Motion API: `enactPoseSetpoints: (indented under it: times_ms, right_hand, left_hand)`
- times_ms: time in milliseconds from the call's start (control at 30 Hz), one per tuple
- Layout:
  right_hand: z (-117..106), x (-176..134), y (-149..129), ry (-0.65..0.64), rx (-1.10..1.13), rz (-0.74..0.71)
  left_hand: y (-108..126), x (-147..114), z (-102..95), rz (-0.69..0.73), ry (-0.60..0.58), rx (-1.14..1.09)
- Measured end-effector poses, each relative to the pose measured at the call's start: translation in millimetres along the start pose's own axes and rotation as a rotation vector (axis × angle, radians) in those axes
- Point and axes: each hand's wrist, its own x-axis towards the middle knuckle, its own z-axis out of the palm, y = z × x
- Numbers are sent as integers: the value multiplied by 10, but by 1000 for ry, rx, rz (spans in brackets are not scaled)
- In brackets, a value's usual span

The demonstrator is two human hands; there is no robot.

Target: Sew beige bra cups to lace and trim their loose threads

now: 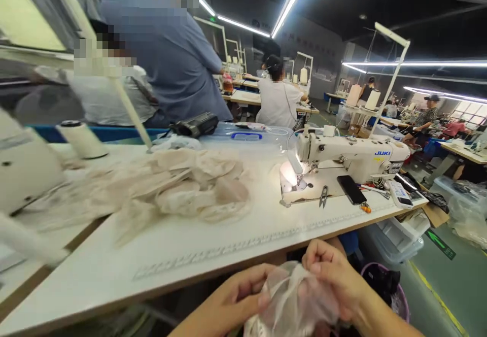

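Note:
Below the table's front edge, a piece of sheer whitish fabric [294, 301] is bunched between my two hands. My left hand [247, 296] grips its left side, thumb against the cloth and fingers partly behind it. Its upper right edge is pinched by my right hand [335, 276], fingers curled. Behind my hands stands a white JUKI sewing machine [350, 154] with its lamp lit. A heap of sheer beige fabric [194, 184] lies on the white table [182, 261] to the left. The lower part of the held fabric runs out of view.
Thread snips [323, 196] and a black phone [351, 190] lie by the machine. A thread cone [81, 139] stands at the left. Behind the table are a lidded plastic box [243, 136] and a person in blue [167, 53]. A purple-rimmed bin [403, 299] is at lower right.

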Motion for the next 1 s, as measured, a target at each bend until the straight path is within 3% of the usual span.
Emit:
enactPoseSetpoints:
  times_ms: [200, 500, 767, 900, 1000]
  right_hand:
    - [102, -40, -99, -101, 58, -17]
    - [-162, 18, -39, -77, 89, 62]
    - [-371, 47, -7, -45, 113, 84]
    - [-573, 27, -196, -58, 42, 79]
    - [-643, 58, -427, -83, -136, 73]
  left_hand:
    - [-123, -1, 114, 39, -25, -70]
    - [-422, 173, 187, -10, 14, -277]
    - [-485, 331, 235, -65, 81, -383]
    - [-433, 288, 59, -40, 118, -314]
    - [-184, 205, -23, -58, 101, -125]
